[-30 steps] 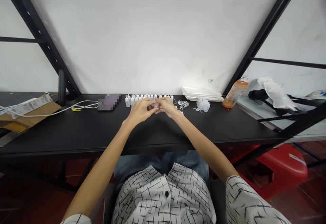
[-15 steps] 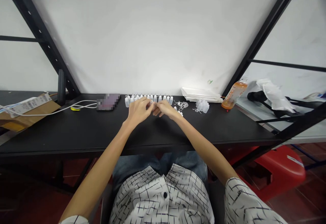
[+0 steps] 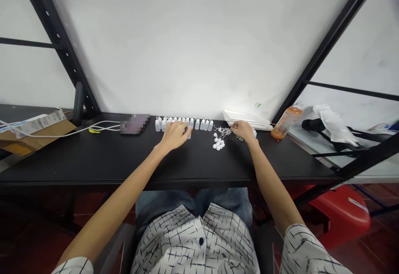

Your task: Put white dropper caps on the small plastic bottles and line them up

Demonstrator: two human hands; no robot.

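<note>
My left hand point(image 3: 176, 135) is closed around a small white dropper bottle point(image 3: 189, 134), whose lower part shows beside the fingers. Just behind that hand stands a row of similar small bottles point(image 3: 197, 124), several with thin tips, along the wall. To the right, my right hand point(image 3: 243, 131) has its fingertips pinched together at the edge of a pile of thin white curly pieces point(image 3: 223, 132); what lies between them is too small to tell. A cluster of small white caps point(image 3: 218, 144) lies nearer the front, between my hands.
White flat sheets or bags point(image 3: 247, 119) are stacked by the wall behind my right hand. An orange drink bottle point(image 3: 286, 122) leans at the right. A phone point(image 3: 134, 124), white cables point(image 3: 102, 128) and a cardboard box point(image 3: 46, 135) are on the left of the black table point(image 3: 124, 162).
My hands were together in front of the bottles. My right hand has moved right to the curly pieces; my left hand stays near the row, with a small bottle now visible in it.
</note>
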